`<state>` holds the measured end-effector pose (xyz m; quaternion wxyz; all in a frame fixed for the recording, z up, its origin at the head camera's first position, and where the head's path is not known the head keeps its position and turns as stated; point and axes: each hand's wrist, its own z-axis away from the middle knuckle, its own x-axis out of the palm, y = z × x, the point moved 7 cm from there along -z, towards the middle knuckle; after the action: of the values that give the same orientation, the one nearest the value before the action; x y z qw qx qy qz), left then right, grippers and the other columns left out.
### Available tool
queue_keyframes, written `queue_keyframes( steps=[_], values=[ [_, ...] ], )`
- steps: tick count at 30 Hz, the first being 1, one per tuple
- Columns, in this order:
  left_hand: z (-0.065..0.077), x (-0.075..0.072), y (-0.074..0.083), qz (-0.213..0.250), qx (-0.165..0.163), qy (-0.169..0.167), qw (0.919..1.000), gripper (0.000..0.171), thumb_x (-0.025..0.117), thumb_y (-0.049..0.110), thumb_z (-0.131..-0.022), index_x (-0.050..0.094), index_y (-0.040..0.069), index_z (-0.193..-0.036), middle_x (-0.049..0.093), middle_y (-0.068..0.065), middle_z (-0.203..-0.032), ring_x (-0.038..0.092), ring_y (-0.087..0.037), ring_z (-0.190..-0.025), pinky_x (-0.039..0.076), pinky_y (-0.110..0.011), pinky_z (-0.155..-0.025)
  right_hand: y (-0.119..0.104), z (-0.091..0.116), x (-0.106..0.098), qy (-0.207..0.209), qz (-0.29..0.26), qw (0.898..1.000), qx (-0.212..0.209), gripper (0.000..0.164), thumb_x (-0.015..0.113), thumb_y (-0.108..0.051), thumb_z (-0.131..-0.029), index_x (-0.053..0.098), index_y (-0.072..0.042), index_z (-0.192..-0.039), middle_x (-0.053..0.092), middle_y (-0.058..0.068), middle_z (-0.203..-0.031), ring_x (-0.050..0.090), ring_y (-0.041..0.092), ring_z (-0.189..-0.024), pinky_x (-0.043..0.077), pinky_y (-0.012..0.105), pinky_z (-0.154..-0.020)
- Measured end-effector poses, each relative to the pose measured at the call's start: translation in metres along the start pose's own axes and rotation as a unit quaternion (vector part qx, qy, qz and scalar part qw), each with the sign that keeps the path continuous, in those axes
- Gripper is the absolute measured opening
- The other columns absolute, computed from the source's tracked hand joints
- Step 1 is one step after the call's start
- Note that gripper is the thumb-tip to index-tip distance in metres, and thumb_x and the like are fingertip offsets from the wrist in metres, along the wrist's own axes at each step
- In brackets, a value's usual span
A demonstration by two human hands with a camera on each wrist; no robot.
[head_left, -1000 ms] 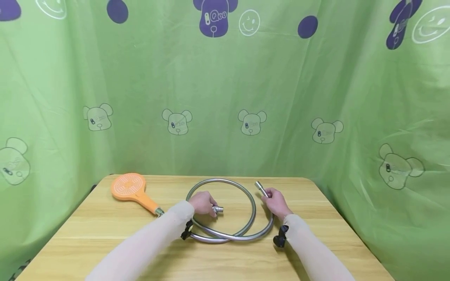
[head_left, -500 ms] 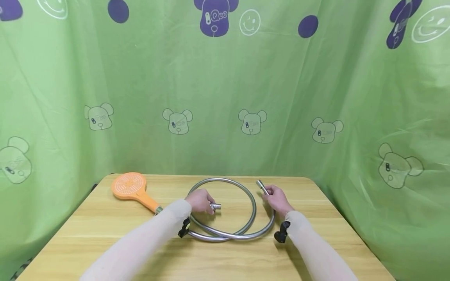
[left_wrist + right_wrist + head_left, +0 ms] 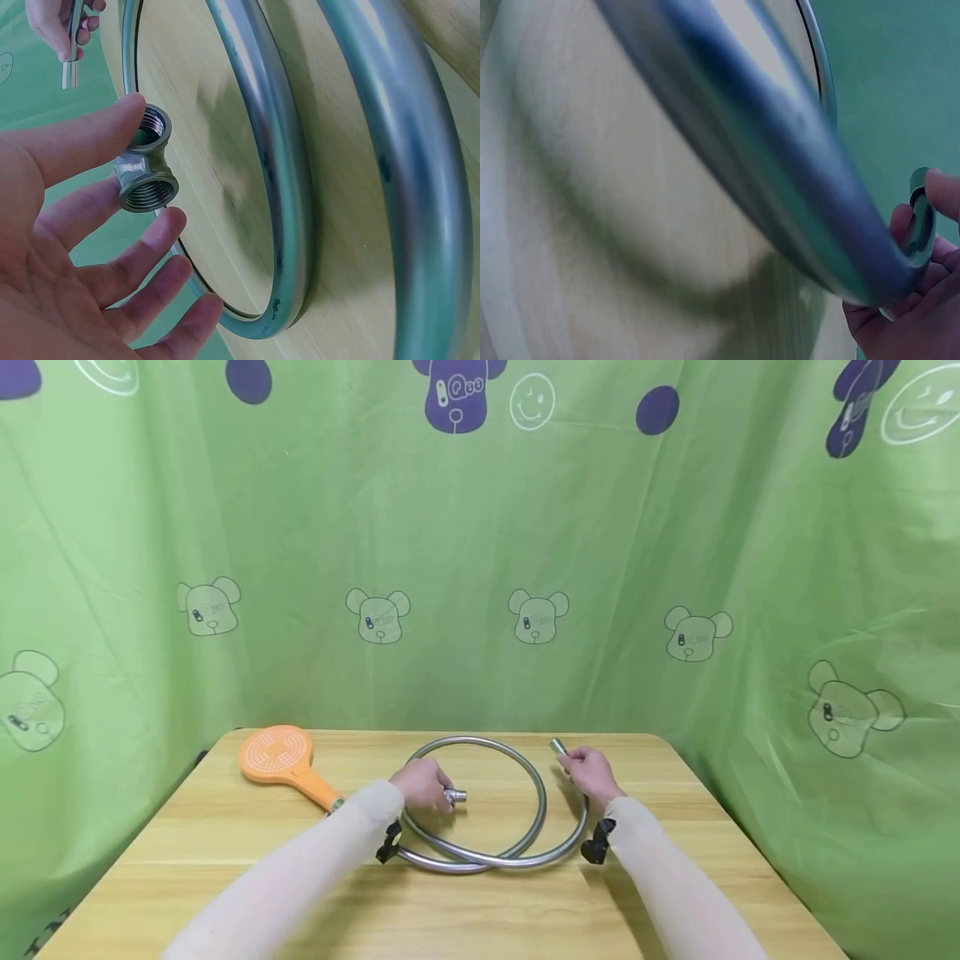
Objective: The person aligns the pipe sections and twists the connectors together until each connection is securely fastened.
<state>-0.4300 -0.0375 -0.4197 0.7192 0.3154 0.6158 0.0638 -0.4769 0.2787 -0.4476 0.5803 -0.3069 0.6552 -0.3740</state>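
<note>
My left hand pinches a small metal tee fitting between thumb and index finger. Two threaded openings of the tee face the left wrist camera, and the other fingers are spread loosely. On the right, my right hand grips a shower hose just below its metal end connector, which points up and away. In the right wrist view the hose curves up to those fingers. The hose lies in a wide loop between both hands. The tee and the connector are well apart.
An orange shower head lies at the back left of the wooden table. Its handle runs toward my left forearm, which hides the joint with the hose. A green patterned curtain surrounds the table at the back and sides.
My left hand has shifted slightly left with the tee fitting. My right fingers have come closer to the hose's end connector, so less of it shows. The shower head stays in place.
</note>
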Motion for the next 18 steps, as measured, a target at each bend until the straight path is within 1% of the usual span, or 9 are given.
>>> queue_keyframes(
  steps=[6,10,14,18],
  values=[
    [0.0010,-0.0015,0.0002,0.002,-0.004,-0.003,1.0000,0.027,0.087,0.018,-0.070,0.081,0.016,-0.097,0.077,0.003,-0.102,0.061,-0.016,-0.092,0.051,-0.039,-0.094,-0.0042,-0.0016,-0.0020,0.011,-0.002,1.000,-0.010,0.026,0.058,-0.017,-0.100,0.062,0.005,-0.113,0.065,0.027,-0.110,0.061,0.033,-0.091,0.047,0.027,-0.064],
    [0.0025,-0.0026,0.0003,0.000,-0.005,-0.003,1.0000,0.026,0.087,0.017,-0.071,0.081,0.016,-0.097,0.077,0.003,-0.101,0.061,-0.015,-0.090,0.051,-0.038,-0.092,-0.0058,-0.0006,-0.0013,0.011,-0.005,1.000,-0.009,0.025,0.057,-0.013,-0.100,0.062,0.006,-0.115,0.066,0.029,-0.115,0.062,0.038,-0.097,0.048,0.026,-0.064],
    [0.0018,-0.0021,-0.0002,0.000,-0.001,-0.002,1.0000,0.026,0.086,0.018,-0.071,0.081,0.017,-0.097,0.077,0.004,-0.100,0.061,-0.014,-0.088,0.051,-0.038,-0.091,-0.0078,0.0006,0.0003,0.013,-0.004,1.000,-0.008,0.025,0.057,-0.012,-0.099,0.062,0.007,-0.116,0.067,0.028,-0.114,0.062,0.040,-0.099,0.048,0.026,-0.064],
    [0.0012,-0.0014,0.0003,0.000,0.002,-0.002,1.0000,0.028,0.087,0.018,-0.071,0.081,0.016,-0.099,0.077,0.003,-0.096,0.063,-0.013,-0.079,0.052,-0.036,-0.087,-0.0090,0.0005,0.0012,0.027,-0.004,1.000,-0.011,0.026,0.058,-0.013,-0.098,0.062,0.006,-0.115,0.067,0.027,-0.112,0.062,0.039,-0.099,0.048,0.025,-0.065]
  ],
)
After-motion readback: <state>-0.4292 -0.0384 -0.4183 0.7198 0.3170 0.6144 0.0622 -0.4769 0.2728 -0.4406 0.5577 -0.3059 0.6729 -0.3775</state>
